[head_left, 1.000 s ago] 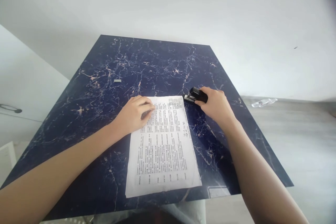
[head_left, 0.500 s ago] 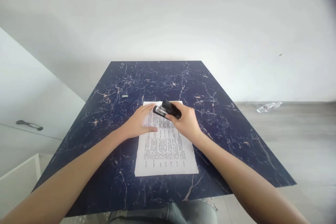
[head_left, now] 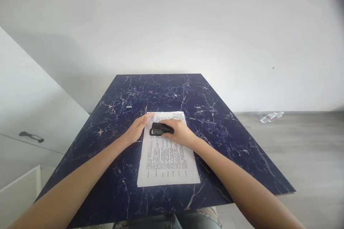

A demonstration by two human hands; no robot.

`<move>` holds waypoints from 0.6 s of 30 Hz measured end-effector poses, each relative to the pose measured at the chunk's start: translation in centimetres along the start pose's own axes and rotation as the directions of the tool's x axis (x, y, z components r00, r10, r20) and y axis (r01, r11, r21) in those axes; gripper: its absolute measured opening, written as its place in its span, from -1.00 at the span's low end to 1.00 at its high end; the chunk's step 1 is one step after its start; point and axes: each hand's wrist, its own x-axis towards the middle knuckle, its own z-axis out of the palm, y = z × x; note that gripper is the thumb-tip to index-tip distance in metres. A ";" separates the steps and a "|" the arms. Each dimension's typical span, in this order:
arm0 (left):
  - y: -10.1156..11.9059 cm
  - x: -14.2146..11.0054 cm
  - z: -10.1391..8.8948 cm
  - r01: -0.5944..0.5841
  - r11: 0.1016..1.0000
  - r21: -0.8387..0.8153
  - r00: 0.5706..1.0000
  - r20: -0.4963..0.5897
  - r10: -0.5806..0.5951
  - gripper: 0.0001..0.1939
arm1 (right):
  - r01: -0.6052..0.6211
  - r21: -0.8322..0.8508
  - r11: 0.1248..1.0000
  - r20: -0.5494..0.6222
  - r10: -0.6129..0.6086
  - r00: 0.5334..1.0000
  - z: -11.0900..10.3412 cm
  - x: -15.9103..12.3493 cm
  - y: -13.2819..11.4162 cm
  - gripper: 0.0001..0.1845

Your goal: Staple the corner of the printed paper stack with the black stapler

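Note:
A black stapler [head_left: 158, 129] lies sideways over the upper part of the printed paper [head_left: 166, 177], its front end toward the left edge. My right hand [head_left: 179, 131] is closed around its rear part, coming from the right. My left hand [head_left: 137, 128] rests along the upper left edge of the paper, fingers stretched out and touching it, thumb on the near side. Nothing is seen gripped in it. The page carries dense rows of small print, and my right hand and the stapler cover part of them.
A small pale green strip [head_left: 129, 107] sits on the dark blue marbled table [head_left: 161, 93], to the left beyond the paper. A clear plastic item [head_left: 271, 117] lies on the floor at right. A white cabinet with a dark handle [head_left: 31, 136] stands at left.
My right hand has lowered the stapler from a tilted position to lie flat over the paper, nearer me. My left hand has drawn away from the stapler to the paper's left edge.

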 end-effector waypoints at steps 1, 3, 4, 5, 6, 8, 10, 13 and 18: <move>0.0 0.1 0.0 0.004 1.000 0.000 1.000 -0.010 -0.004 -0.35 | -0.019 0.008 1.000 -0.015 0.019 1.000 -0.6 0.0 0.1 -0.43; 0.2 0.2 0.1 0.018 1.000 -0.021 0.999 -0.027 -0.018 -0.34 | -0.127 0.065 0.990 -0.065 0.131 0.989 -2.3 -0.2 0.4 -0.51; 0.3 0.2 0.2 0.029 0.999 -0.038 0.999 -0.035 -0.030 -0.33 | -0.207 0.129 0.970 -0.055 0.215 0.975 -3.2 -0.4 0.5 -0.57; 0.4 0.3 0.2 0.043 0.997 -0.058 0.998 -0.045 -0.046 -0.32 | -0.291 0.217 0.932 0.002 0.298 0.955 -4.0 -0.6 0.5 -0.61; 0.5 0.3 0.3 0.059 0.995 -0.084 0.996 -0.059 -0.064 -0.30 | -0.370 0.312 0.875 0.100 0.357 0.929 -4.6 -0.8 0.6 -0.61; 0.8 0.3 0.3 0.085 0.986 -0.146 0.990 -0.098 -0.100 -0.27 | -0.491 0.468 0.735 0.303 0.388 0.870 -5.3 -1.0 0.6 -0.58; 1.0 0.3 0.4 0.098 0.973 -0.209 0.982 -0.139 -0.129 -0.25 | -0.562 0.525 0.640 0.405 0.393 0.826 -5.1 -1.2 0.7 -0.56; 1.1 0.4 0.5 0.100 0.950 -0.296 0.967 -0.195 -0.162 -0.23 | -0.585 0.496 0.641 0.428 0.405 0.808 -4.0 -1.3 1.2 -0.53; 1.1 0.5 0.6 0.111 0.910 -0.400 0.939 -0.257 -0.228 -0.22 | -0.556 0.450 0.699 0.409 0.392 0.824 -3.3 -1.5 2.7 -0.47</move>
